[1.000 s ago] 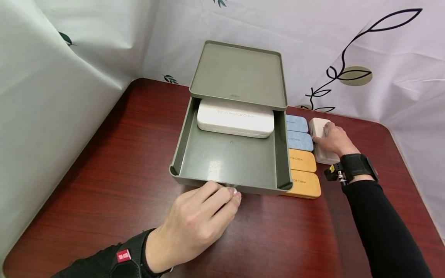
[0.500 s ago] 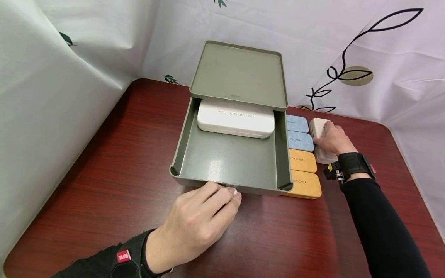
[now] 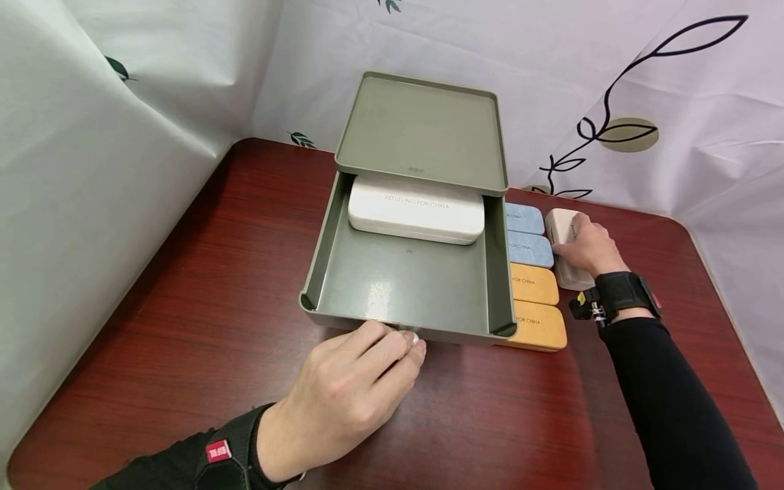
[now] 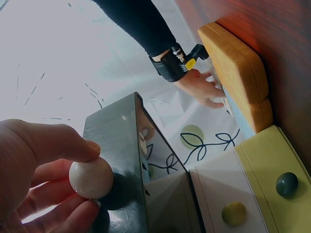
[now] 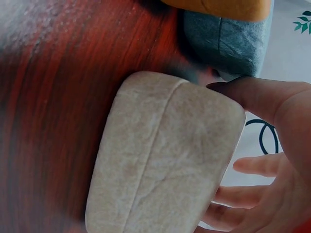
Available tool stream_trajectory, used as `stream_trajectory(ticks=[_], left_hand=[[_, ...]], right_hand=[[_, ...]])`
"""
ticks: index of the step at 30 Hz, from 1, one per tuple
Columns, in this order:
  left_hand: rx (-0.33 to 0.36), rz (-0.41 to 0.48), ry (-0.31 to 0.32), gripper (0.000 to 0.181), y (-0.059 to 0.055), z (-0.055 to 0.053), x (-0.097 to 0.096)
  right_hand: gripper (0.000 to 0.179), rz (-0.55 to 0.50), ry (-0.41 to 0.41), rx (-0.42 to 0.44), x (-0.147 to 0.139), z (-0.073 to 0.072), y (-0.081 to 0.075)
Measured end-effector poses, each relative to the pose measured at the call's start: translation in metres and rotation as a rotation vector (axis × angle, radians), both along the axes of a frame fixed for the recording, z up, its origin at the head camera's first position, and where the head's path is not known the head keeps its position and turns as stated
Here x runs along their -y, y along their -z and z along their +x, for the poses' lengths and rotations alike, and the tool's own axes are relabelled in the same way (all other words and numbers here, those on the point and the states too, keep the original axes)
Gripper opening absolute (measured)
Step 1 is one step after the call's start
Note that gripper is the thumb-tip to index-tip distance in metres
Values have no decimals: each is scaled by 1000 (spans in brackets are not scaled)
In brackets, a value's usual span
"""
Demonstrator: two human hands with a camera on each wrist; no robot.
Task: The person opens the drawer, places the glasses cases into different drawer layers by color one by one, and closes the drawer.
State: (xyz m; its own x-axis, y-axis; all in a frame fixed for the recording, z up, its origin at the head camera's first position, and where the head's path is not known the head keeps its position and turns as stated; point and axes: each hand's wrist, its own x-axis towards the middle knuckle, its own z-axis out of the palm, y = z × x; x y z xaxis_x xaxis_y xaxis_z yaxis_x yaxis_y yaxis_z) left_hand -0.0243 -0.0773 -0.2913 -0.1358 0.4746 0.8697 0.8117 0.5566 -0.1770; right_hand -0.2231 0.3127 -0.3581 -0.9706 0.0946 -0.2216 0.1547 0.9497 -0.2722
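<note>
In the head view my left hand (image 3: 346, 391) is at the front of a pulled-out grey-green drawer (image 3: 404, 286). Its thumb and fingers pinch the drawer's round white knob (image 4: 91, 177), plain in the left wrist view. A white glasses case (image 3: 416, 214) lies across the back of the drawer, partly under the cabinet's top. Over on the right, my right hand (image 3: 591, 246) grips a beige glasses case (image 5: 160, 160) on the table, thumb at one side and fingers at the other. My hand covers part of that case in the head view.
Two blue cases (image 3: 528, 250) and two yellow cases (image 3: 535, 325) lie in a row between the cabinet (image 3: 422, 133) and the beige case. Lower drawers carry a yellow knob (image 4: 234, 213) and a dark green knob (image 4: 287, 184). A white cloth (image 3: 612, 82) hangs behind the table.
My right wrist has shifted slightly left, with the hand still on the beige case. The left hand and the drawer have stayed put.
</note>
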Motion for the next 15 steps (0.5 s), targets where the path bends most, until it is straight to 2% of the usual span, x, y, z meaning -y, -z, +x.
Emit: stream_trajectory(ticks=[7, 15], left_hand=[[0, -3, 3, 16, 0, 0, 0], [-1, 4, 1, 16, -1, 0, 0]], right_hand=[[89, -19, 19, -10, -2, 0, 1], [77, -5, -18, -67, -4, 4, 0]])
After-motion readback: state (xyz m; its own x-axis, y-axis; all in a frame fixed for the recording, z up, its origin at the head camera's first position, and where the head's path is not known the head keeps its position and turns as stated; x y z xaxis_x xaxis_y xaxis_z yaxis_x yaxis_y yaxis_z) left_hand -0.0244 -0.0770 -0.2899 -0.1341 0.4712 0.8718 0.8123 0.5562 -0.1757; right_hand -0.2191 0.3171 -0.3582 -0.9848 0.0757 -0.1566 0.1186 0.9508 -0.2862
